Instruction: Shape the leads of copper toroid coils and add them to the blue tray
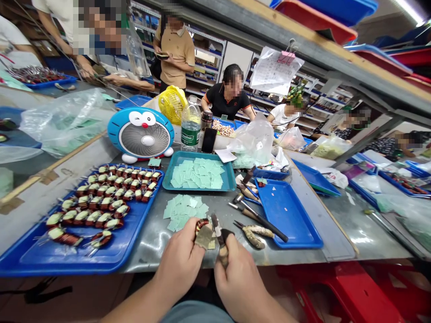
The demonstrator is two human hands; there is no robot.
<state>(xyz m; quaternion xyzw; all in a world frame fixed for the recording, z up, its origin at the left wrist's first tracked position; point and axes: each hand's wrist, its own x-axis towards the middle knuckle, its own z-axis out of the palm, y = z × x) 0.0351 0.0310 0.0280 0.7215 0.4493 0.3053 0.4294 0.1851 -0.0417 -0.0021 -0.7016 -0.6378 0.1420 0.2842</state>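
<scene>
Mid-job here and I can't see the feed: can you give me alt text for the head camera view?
Over a metal workbench, the left hand holds a copper-wound coil with a pale green sheet while the right hand grips small snips. A blue tray of wound coils lies to the left, and a teal tray of green sheets lies ahead.

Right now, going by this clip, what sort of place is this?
Probably a small electronics workshop: wound copper coils in a blue tray, green sheets in a teal tray, and people working along long metal benches.
</scene>
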